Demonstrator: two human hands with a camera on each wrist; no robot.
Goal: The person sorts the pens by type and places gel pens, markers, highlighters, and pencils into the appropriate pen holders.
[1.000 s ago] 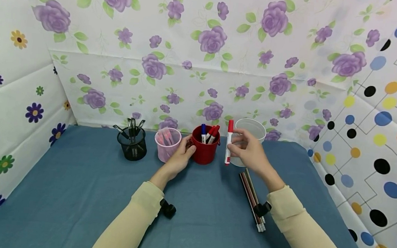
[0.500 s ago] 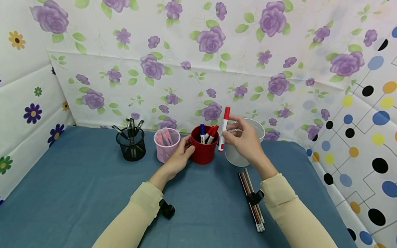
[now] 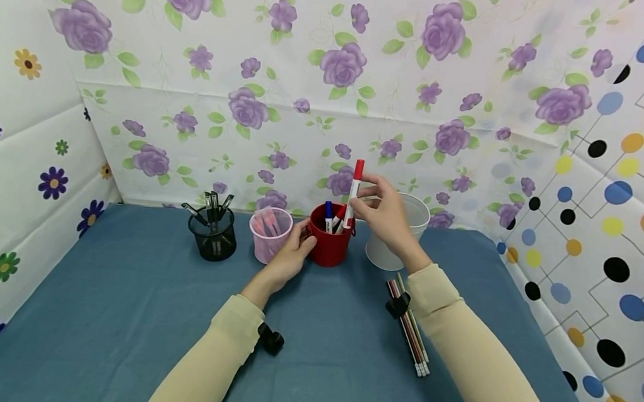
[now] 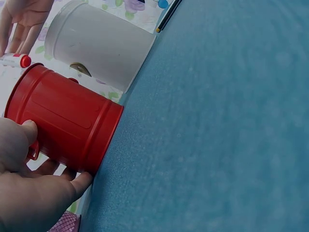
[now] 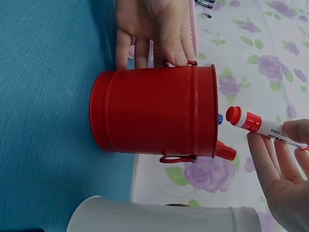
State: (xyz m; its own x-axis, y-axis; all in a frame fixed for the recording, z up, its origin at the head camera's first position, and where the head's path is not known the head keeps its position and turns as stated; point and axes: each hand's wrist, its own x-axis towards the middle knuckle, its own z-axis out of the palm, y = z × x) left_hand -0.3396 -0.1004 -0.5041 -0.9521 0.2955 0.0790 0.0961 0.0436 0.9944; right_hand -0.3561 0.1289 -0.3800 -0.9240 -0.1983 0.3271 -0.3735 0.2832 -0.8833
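Observation:
Pinched between the thumb and fingers of my right hand (image 3: 385, 213) is a white marker (image 3: 354, 194) with a red cap. Cap up and slightly tilted, it overlaps the right rim of a small red bucket (image 3: 327, 249) in the head view. In the right wrist view, the marker's red lower end (image 5: 233, 115) is just outside the bucket's mouth. My left hand (image 3: 289, 254) holds the bucket by its left side, thumb at the handle lug (image 4: 34, 151). A blue-capped marker (image 3: 329, 214) and red-capped markers stand in the bucket; their lower parts are hidden.
Left of the bucket stand a pink basket (image 3: 268, 249) with pink pens and a black mesh holder (image 3: 216, 245) with black pens. A white bucket (image 3: 381, 254) stands behind my right wrist. Several pencils (image 3: 418, 347) lie on the blue cloth (image 3: 320, 365), partly under my right forearm.
My right hand has moved left and up with the marker, from beside the white bucket to the red bucket's rim. My left hand has stayed on the red bucket.

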